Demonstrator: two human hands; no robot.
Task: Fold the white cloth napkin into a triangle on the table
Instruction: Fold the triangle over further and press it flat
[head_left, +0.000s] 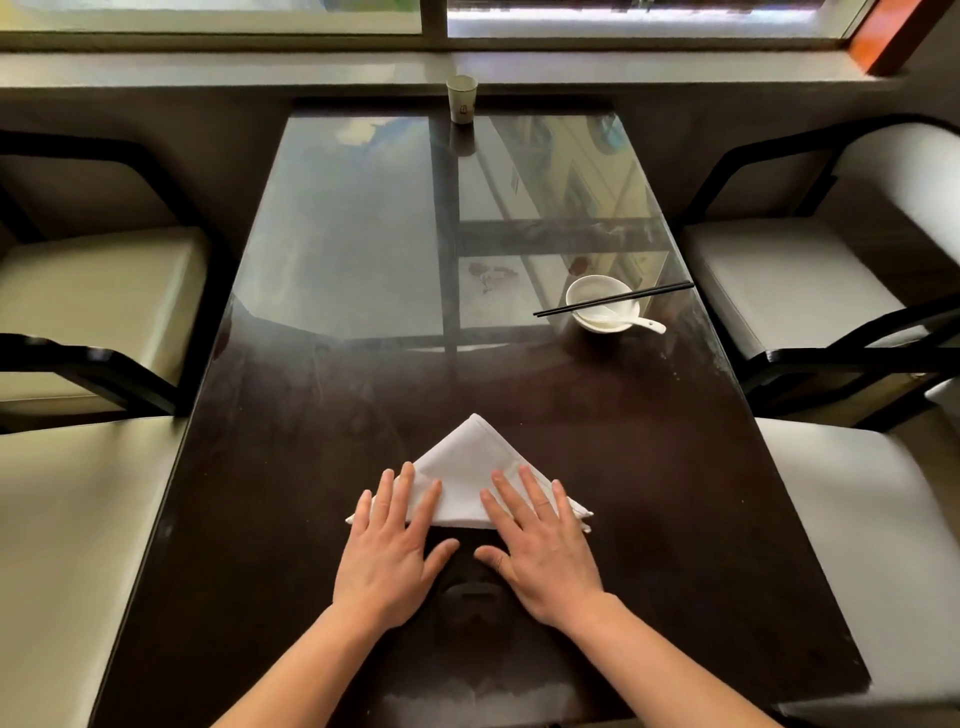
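The white cloth napkin (467, 470) is laid as a triangle near the worktop's (311, 415) front edge. It is pressed flat by the left hand (389, 545) and right hand (540, 551), fingers (530, 493) spread open.

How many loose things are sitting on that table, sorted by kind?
Napkin: 1
Bowl: 1
Spoon: 1
Chopsticks, lying across the bowl: 2
Paper cup: 1
Total: 6

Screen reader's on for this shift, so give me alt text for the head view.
Left hand and right hand press flat on a white napkin folded into a triangle on a dark table. Farther right, chopsticks rest across a white bowl.
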